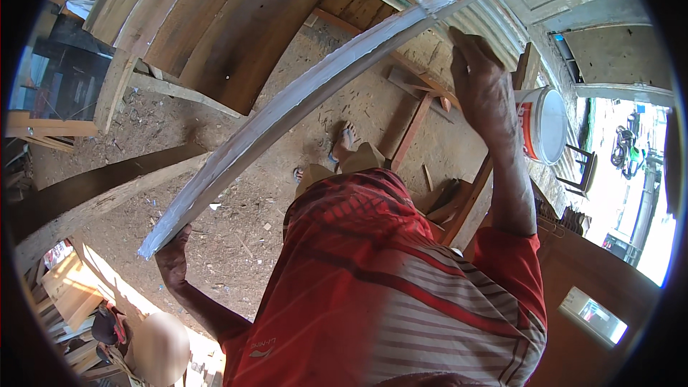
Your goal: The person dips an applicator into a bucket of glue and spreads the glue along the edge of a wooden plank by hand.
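Note:
A long wooden plank [301, 97] slants across the view from lower left to upper right. White, wet-looking paste coats most of its upward edge, while the far right tip is bare wood. My left hand [172, 252] grips the plank's lower-left end from below, its fingers partly hidden behind the wood. Close to the upper-right part, just under the end of the white coating, is my right hand [479, 75]. Its index finger points up toward the plank and a gap shows beside the thumb; the other fingers are curled, and I see nothing held in it.
Wide boards [208, 21] lean at the upper left. A curved timber [107, 193] reaches in from the left. A white bucket [548, 125] stands beyond my right forearm. Wood offcuts lie near a person [161, 347] at the lower left. Shavings cover the dirt floor [236, 244].

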Demonstrator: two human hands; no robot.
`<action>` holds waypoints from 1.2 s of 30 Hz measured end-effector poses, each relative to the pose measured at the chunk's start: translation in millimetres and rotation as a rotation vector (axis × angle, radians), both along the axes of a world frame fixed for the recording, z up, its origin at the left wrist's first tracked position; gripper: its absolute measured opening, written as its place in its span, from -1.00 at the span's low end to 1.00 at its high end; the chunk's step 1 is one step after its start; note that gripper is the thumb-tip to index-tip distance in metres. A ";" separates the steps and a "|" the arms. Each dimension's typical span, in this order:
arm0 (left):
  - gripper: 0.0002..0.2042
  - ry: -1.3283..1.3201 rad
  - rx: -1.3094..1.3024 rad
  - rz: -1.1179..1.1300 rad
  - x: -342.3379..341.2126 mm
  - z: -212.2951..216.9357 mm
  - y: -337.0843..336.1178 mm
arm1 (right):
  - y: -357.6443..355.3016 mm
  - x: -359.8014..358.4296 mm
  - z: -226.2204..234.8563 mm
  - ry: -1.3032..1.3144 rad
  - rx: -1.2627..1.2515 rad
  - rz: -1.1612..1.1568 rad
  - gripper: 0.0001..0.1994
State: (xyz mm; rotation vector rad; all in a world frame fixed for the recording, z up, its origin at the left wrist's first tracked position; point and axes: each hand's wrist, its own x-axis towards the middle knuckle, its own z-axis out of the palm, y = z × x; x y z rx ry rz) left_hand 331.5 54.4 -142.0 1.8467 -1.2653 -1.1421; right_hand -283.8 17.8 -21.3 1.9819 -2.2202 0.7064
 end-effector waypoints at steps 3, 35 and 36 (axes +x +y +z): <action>-0.50 0.139 -0.022 0.028 4.7 -5.0 1.1 | 7.2 18.2 10.4 -0.145 0.074 0.145 -0.66; -0.45 0.242 -0.039 0.093 3.7 -7.5 1.1 | -57.4 -79.8 4.6 0.207 -0.026 0.029 -0.74; -0.46 0.180 -0.023 0.081 5.0 -8.5 3.2 | -62.4 -81.1 2.7 0.228 -0.053 0.003 -0.75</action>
